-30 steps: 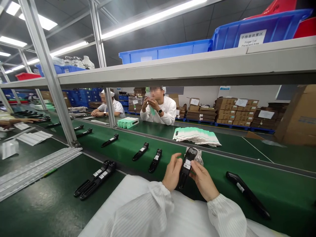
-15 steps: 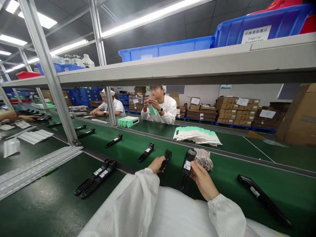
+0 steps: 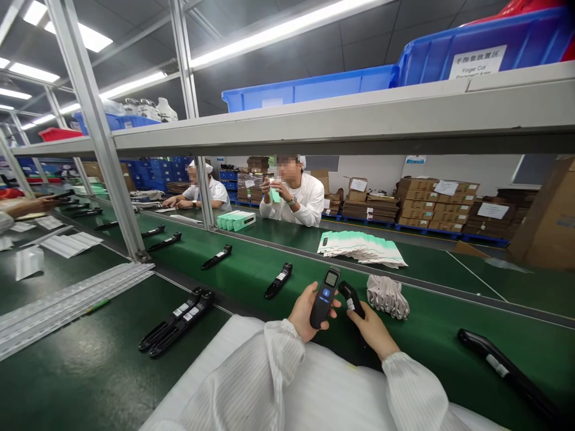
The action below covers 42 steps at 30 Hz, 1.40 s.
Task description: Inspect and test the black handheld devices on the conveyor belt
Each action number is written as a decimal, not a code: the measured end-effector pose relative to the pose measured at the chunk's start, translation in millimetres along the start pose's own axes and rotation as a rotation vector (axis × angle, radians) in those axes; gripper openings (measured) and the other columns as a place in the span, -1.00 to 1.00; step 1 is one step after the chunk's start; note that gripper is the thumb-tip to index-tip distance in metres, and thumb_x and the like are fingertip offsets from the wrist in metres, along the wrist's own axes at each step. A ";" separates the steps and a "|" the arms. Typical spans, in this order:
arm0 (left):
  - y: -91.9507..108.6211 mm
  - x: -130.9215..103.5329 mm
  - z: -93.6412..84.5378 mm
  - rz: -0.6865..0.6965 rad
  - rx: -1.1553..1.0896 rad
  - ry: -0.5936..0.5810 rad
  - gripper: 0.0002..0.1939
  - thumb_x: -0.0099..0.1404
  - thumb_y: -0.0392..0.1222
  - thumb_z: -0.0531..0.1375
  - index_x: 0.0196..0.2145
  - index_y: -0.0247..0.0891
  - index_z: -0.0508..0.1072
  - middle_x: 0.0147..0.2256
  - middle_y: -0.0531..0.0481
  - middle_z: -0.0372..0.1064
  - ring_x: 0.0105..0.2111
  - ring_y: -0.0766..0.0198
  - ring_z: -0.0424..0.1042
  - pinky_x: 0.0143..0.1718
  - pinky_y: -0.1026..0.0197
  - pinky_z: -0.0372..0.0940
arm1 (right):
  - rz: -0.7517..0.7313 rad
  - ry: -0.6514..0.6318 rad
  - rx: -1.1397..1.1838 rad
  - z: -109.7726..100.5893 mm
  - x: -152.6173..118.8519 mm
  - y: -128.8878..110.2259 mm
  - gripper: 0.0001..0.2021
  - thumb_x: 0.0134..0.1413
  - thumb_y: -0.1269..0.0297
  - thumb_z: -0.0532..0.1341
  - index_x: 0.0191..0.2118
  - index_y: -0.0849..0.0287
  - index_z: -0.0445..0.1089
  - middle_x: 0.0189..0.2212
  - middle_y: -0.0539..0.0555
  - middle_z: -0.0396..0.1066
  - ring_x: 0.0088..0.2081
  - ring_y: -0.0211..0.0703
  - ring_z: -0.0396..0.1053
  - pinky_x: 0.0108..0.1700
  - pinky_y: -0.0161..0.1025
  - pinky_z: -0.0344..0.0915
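over the green belt (image 3: 431, 353) | your left hand (image 3: 303, 312) grips a dark handheld device (image 3: 324, 304), screen (image 3: 332, 278) uppermost, its markings too small to read | your right hand (image 3: 374, 329) grasps a second device (image 3: 353, 297) beside it, white sticker (image 3: 350, 304) unreadable | on the shelf (image 3: 323, 123) above, a blue bin (image 3: 426, 57) bears a label (image 3: 478, 61) reading "finger cot", next line partly hidden

Green belt (image 3: 426, 353) beneath scattered black devices (image 3: 278, 281) and pale bundle (image 3: 387, 296).

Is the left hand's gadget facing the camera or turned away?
Facing the camera: the black device in the left hand shows its screen and blue mark.
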<state>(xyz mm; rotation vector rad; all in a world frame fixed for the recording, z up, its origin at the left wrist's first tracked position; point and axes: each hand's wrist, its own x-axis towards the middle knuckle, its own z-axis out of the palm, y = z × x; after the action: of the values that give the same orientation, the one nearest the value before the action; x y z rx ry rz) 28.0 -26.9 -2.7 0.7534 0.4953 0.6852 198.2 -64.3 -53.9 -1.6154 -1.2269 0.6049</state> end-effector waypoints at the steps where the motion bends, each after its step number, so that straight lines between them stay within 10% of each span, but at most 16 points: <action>1: -1.7 -0.7 2.4 0.005 0.009 -0.006 -0.55 0.22 0.08 -0.05 -0.21 -0.37 0.35 -0.45 -0.08 0.34 -0.56 0.35 0.29 -0.75 0.41 -0.05 | -0.007 0.017 -0.029 -0.2 2.2 4.7 -0.73 -0.21 0.13 0.19 -0.30 0.10 0.40 -0.39 0.07 0.44 -0.30 0.01 0.39 -0.23 -0.09 0.23; 9: -17.4 -2.9 19.3 0.312 0.291 0.215 -0.76 0.13 -0.14 0.10 -0.24 -0.29 0.30 -0.49 0.02 0.27 -0.53 0.37 0.21 -0.66 0.39 -0.02 | -0.221 0.171 -0.157 -2.2 -3.8 -5.4 -0.64 -0.10 0.19 0.12 -0.12 0.11 0.36 -0.09 0.20 0.32 -0.01 0.11 0.22 0.01 0.00 0.10; 19: -31.2 -10.4 32.8 0.629 0.648 0.201 -0.51 0.01 -0.30 0.24 -0.08 -0.19 0.24 -0.38 0.04 0.26 -0.39 0.31 0.26 -0.31 0.28 0.14 | 0.000 -0.142 0.742 5.8 -31.7 -62.2 -0.62 -0.07 -0.04 0.16 -0.22 0.12 0.42 -0.23 0.09 0.45 -0.17 -0.01 0.35 -0.18 -0.17 0.29; 26: -5.1 6.2 -8.4 0.691 0.949 0.366 -0.60 0.15 -0.09 0.12 -0.04 -0.18 0.26 -0.24 -0.06 0.26 -0.16 0.15 0.22 -0.04 0.15 0.06 | 0.052 -0.171 0.795 1.7 -30.9 -57.7 -0.65 -0.10 -0.03 0.20 -0.27 0.11 0.43 -0.25 0.09 0.45 -0.22 -0.07 0.34 -0.32 -0.24 0.26; 33: 24.5 17.5 -64.4 0.280 1.157 0.527 -0.57 -0.14 -0.43 0.19 -0.24 -0.20 0.36 -0.12 -0.15 0.25 0.10 -0.07 -0.01 0.10 -0.03 -0.17 | 0.089 -0.210 0.790 1.5 -33.0 -58.4 -0.69 -0.09 -0.02 0.20 -0.30 0.08 0.44 -0.31 0.03 0.45 -0.25 -0.13 0.33 -0.31 -0.27 0.22; 42: 20.1 17.0 -45.2 0.035 0.500 0.345 -0.74 0.08 -0.25 -0.04 -0.25 -0.30 0.30 -0.33 -0.09 0.34 -0.40 0.29 0.33 -0.48 0.31 0.17 | 0.216 -0.231 0.759 2.0 -29.2 -49.2 -0.60 -0.13 -0.09 0.19 -0.29 0.16 0.41 -0.31 0.10 0.47 -0.28 -0.09 0.38 -0.29 -0.23 0.25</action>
<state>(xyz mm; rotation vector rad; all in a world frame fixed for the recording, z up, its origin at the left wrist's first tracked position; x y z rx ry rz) 3.6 16.3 -19.0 1.1200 0.9927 0.7369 164.8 -89.8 -15.0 -1.0474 -0.8220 1.2477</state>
